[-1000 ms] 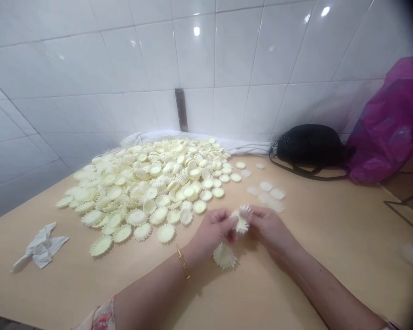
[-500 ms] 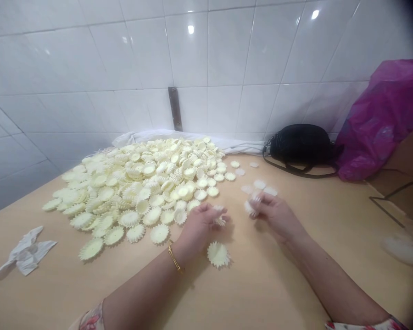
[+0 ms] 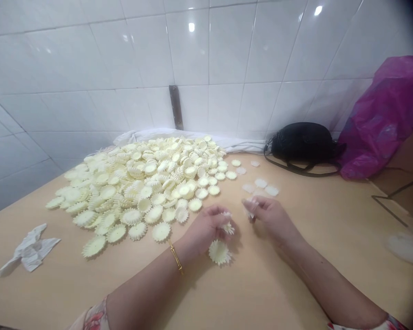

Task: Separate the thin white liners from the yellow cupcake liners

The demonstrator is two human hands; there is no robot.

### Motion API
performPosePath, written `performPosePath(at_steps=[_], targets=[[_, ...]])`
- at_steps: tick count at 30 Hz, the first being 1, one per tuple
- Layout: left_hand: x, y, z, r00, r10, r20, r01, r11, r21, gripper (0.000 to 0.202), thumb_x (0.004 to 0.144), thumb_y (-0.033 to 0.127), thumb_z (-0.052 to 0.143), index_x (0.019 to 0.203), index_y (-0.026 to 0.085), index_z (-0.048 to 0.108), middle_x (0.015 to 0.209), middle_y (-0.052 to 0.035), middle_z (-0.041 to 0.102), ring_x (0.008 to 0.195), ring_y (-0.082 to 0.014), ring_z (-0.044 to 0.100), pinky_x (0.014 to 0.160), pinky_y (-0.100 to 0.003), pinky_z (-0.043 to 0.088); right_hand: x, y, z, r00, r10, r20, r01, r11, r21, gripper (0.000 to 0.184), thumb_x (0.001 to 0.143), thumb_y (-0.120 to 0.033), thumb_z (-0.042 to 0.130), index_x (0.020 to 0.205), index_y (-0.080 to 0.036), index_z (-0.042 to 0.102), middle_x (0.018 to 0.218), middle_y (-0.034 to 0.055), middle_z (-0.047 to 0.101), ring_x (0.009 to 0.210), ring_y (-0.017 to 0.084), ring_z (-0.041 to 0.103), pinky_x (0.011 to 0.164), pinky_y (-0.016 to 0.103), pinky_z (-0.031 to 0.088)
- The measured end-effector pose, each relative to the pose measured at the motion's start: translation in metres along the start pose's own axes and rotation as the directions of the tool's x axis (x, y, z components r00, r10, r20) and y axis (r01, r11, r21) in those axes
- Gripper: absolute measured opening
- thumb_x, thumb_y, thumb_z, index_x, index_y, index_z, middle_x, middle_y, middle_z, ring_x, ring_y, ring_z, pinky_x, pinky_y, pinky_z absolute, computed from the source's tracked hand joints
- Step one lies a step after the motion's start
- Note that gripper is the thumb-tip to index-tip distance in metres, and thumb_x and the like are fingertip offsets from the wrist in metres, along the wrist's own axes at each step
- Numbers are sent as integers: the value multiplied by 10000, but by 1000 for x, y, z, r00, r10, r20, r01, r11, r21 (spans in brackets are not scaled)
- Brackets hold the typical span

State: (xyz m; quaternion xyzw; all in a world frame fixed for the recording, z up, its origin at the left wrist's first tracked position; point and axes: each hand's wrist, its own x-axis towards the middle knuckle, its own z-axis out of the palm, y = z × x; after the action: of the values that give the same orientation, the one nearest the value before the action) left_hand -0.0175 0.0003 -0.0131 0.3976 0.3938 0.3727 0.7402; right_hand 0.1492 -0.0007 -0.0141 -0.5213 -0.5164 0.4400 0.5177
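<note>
Upon the surface [image 3: 258, 298], our pale heap [image 3: 151, 183] sits close, probably for easy reach; right of it, our left hand [image 3: 205, 228] pinches a fluted piece [image 3: 229, 228] between fingers, our right hand [image 3: 270, 213] a whitish piece [image 3: 250, 212], perhaps lightly, sparing thin edges.

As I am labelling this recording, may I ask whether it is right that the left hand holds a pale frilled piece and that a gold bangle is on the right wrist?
Not quite: the gold bangle is on the left wrist, as the head view shows. The left hand does hold a pale frilled piece.
</note>
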Motion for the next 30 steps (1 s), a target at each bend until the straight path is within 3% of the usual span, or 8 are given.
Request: performPosePath(at_steps=[4, 8, 12, 16, 19, 22, 25, 30], targets=[[1, -4, -2, 1000, 9, 17, -10, 999, 49, 202, 666, 206, 642, 813, 148, 515, 711, -49, 608, 540, -117, 564, 483, -230, 429, -3, 1, 5, 999, 41, -16, -42, 998, -50, 454, 631, -494, 694, 477, -183, 402, 417, -65, 384, 387, 65, 341, 397, 211, 264], [2, -6, -1, 997, 76, 21, -78, 992, 104, 242, 654, 228, 667, 848, 157, 541, 742, -25, 587, 567, -99, 543, 503, -228, 438, -5, 7, 10, 995, 52, 91, -47, 997, -56, 439, 665, -526, 652, 516, -188, 414, 426, -62, 387, 392, 71, 333, 384, 211, 243], [2, -9, 1, 988, 153, 0, -150, 971, 186, 220, 648, 253, 667, 801, 141, 556, 688, 5, 529, 542, -73, 486, 504, -220, 427, -11, 8, 16, 970, 90, 226, -77, 995, -64, 428, 726, -573, 561, 581, -175, 494, 489, -26, 480, 434, 93, 404, 399, 215, 281], [4, -11, -1, 969, 235, -72, -209, 941, 265, 157, 667, 251, 625, 698, 152, 506, 630, 22, 487, 542, -76, 460, 489, -207, 397, -15, 2, 18, 929, 106, 355, -153, 983, 105, 337, 721, -504, 610, 705, -171, 564, 631, 7, 577, 568, 130, 514, 520, 243, 398], [5, -9, -5, 955, 279, -101, -240, 927, 289, 115, 678, 227, 586, 679, 159, 493, 633, 21, 477, 562, -81, 456, 509, -206, 393, -14, 2, 17, 929, 93, 357, -153, 978, 144, 295, 699, -448, 646, 742, -164, 579, 681, 17, 586, 643, 151, 540, 610, 279, 424], [6, -6, -11, 958, 265, -108, -216, 917, 335, 54, 678, 198, 544, 693, 169, 500, 636, 17, 480, 562, -93, 454, 512, -215, 381, -12, 4, 15, 974, 41, 222, -31, 998, -50, 289, 724, -434, 610, 637, -170, 529, 586, -13, 509, 545, 116, 453, 518, 250, 362], [7, -3, -18, 946, 308, -98, -218, 832, 510, 25, 664, 169, 516, 676, 177, 537, 610, 9, 478, 563, -112, 430, 515, -225, 336, -13, 4, 15, 992, -113, 63, 127, 937, -327, 286, 750, -384, 573, 572, -188, 464, 528, -32, 441, 515, 110, 396, 490, 245, 312], [2, 2, -18, 820, 571, -22, -334, 509, 793, 96, 622, 187, 612, 536, 196, 570, 666, -59, 534, 843, -240, 450, 706, -303, 345, -12, 5, 14, 894, -446, 53, 369, 663, -651, 253, 773, -302, 548, 585, -204, 410, 564, -26, 477, 544, 128, 430, 548, 257, 328]])
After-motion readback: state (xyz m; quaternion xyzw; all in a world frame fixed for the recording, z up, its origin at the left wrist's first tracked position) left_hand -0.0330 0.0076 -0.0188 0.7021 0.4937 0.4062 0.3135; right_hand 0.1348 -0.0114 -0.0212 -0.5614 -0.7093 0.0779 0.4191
